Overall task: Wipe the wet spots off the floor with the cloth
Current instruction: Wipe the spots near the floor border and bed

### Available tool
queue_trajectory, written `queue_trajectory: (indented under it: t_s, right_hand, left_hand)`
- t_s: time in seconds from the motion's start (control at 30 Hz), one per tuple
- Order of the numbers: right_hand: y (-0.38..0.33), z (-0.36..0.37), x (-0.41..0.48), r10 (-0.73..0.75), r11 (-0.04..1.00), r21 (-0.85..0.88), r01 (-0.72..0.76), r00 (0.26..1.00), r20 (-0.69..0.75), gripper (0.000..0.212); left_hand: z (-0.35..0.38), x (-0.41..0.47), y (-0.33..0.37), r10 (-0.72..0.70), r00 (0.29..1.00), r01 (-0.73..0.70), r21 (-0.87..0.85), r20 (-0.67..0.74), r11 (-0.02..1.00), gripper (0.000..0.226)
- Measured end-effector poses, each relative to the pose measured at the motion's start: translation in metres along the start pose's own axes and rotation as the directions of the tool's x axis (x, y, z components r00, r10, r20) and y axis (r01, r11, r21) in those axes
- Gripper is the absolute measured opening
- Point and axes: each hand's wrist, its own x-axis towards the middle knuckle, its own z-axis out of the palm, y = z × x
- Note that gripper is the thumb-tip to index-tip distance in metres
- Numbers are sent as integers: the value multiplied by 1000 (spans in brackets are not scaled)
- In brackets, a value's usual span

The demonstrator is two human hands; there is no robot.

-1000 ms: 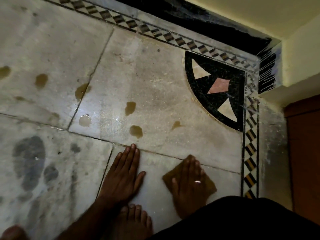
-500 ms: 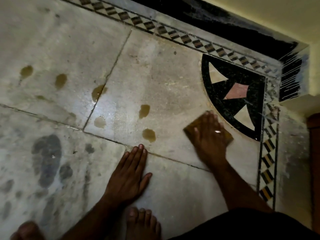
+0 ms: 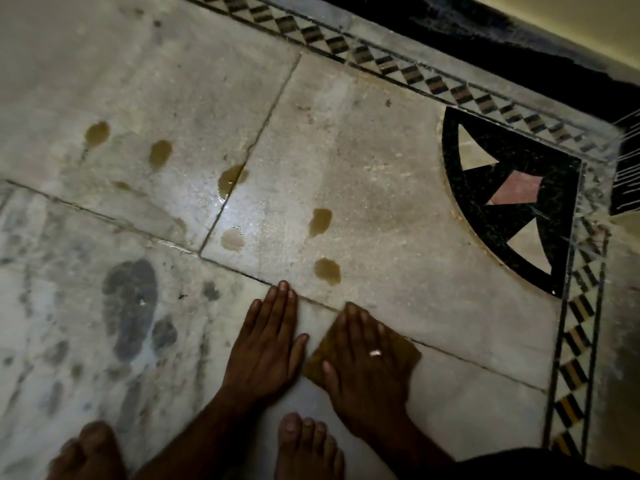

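Right hand presses brown cloth flat on floor, fingers straight, together. Left hand flat beside it, fingers together. Wet spots just beyond.

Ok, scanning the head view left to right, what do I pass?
Leftmost spot → second spot → left hand, flat → right hand pressing the cloth → black inlay.
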Motion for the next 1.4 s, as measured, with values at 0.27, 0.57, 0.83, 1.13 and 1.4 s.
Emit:
queue_trajectory:
  t_s: [0.27,0.57,0.83,1.13,1.4]
  right_hand:
    - [-4,-18,117,-297,955,-14,296,954,-44,68]
    - [115,-47,133,284,959,17,-284,959,-2,71]
    - [21,-1,8,156,984,-84,-157,988,-24,65]
    - [-13,-36,185,-268,963,-22,268,963,0,70]
    - [116,-64,208,274,962,22,-273,960,-55,69]
  left_hand:
    - [-7,-3,-21,-168,986,169,42,-16,985,63]
    - [-7,-3,-25,-170,984,170,7,53,985,66]
    - [-4,-4,-27,-203,979,203,-11,-2,979,66]
    - [0,-3,-40,-133,988,134,8,-74,991,65]
    - [-6,-2,-43,-132,991,132,-14,-36,991,66]
